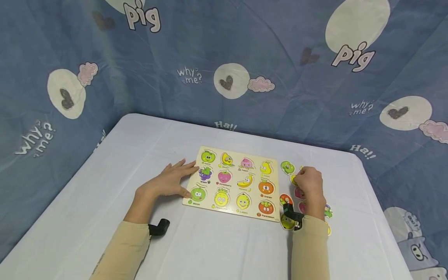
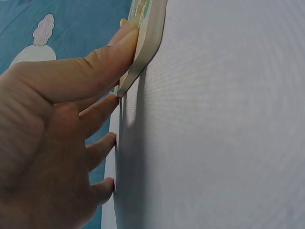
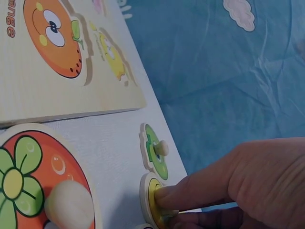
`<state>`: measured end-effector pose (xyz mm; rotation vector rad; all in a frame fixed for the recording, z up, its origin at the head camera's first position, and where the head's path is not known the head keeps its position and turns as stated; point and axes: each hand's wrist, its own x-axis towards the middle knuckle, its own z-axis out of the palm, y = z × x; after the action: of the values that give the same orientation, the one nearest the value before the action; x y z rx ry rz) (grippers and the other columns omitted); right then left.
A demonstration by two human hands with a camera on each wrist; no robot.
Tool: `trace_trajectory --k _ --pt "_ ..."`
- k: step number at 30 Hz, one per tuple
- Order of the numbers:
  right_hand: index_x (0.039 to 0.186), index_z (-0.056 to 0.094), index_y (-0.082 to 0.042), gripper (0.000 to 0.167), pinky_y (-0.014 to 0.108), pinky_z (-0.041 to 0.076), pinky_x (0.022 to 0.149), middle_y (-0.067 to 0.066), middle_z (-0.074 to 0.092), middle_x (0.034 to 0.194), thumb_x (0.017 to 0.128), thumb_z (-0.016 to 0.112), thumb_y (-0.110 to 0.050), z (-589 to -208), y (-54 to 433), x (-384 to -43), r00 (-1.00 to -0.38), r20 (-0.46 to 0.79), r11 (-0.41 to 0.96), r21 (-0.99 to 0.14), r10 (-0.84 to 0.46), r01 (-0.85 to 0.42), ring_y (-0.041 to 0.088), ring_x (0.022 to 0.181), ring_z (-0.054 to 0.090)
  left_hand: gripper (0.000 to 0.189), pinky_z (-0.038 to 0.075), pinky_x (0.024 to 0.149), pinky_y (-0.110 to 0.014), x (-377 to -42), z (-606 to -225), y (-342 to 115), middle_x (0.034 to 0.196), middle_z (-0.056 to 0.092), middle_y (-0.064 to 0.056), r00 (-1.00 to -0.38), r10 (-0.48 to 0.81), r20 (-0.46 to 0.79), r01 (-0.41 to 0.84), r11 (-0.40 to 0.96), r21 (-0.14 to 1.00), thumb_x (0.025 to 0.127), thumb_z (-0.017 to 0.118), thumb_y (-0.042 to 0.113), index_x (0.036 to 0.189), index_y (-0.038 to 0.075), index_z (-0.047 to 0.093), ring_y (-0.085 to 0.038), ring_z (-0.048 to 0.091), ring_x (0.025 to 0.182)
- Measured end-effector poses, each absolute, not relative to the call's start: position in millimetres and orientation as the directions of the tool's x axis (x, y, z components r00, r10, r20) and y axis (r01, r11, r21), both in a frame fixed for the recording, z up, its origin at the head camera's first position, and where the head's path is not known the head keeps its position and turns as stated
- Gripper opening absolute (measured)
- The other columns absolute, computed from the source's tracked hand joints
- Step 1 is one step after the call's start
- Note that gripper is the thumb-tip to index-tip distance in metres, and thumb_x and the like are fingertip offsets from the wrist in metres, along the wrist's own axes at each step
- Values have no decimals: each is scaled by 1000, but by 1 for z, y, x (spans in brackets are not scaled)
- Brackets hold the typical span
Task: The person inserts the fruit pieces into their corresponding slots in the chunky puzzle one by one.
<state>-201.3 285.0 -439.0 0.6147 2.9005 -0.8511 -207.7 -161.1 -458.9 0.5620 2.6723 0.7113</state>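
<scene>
A wooden fruit puzzle board (image 1: 231, 194) lies on the table with several fruit pictures, including an orange and a banana. My left hand (image 1: 171, 181) rests at its left edge, fingers spread; in the left wrist view the thumb (image 2: 116, 50) presses on the board's corner. Right of the board, my right hand (image 1: 309, 182) pinches a yellow puzzle piece (image 3: 151, 200) between thumb and fingers, largely covering it. Just behind that piece is a green piece (image 1: 287, 167) with a wooden knob. Closer to the right wrist camera lies a red piece (image 3: 28, 162) with a green flower-like top.
Pink pieces (image 1: 299, 193) lie partly hidden under the right hand and wrist. A yellow piece (image 1: 287, 221) sits by the board's near right corner, and a grape piece (image 1: 328, 210) shows beyond the right forearm. A patterned blue cloth (image 1: 224, 46) hangs behind the white table (image 1: 210, 249).
</scene>
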Motion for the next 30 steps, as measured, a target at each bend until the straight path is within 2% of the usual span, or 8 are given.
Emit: trace_trajectory --k 7,15,25,30 --pt "82 67 2 12 25 43 47 16 63 80 83 60 -7 -437 284 -202 -919 -169 768 -507 356 391 23 66 53 101 3 123 -66 -207 -457 -161 165 28 -5 -869 453 -201 292 795 531 65 89 34 153 19 40 -39 9 155" --pt "83 67 1 13 26 42 48 16 64 83 84 58 -7 -436 282 -203 -922 -168 774 -504 348 384 25 70 53 101 2 122 -67 -207 -456 -161 165 27 -5 -863 459 -210 295 796 529 66 89 34 153 19 40 -40 8 155" --pt "90 69 -1 14 28 43 59 19 68 97 84 58 -7 -438 279 -206 -943 -83 800 -509 322 318 30 85 54 100 3 123 -66 -206 -458 -159 165 27 -5 -860 463 -214 299 798 523 67 88 35 153 20 39 -38 9 155" --pt "93 69 -1 13 29 44 63 19 69 101 86 59 -6 -438 273 -211 -950 -58 798 -527 308 291 29 86 54 100 2 123 -66 -207 -456 -160 165 26 -5 -862 458 -217 299 806 510 67 88 34 154 20 39 -38 8 156"
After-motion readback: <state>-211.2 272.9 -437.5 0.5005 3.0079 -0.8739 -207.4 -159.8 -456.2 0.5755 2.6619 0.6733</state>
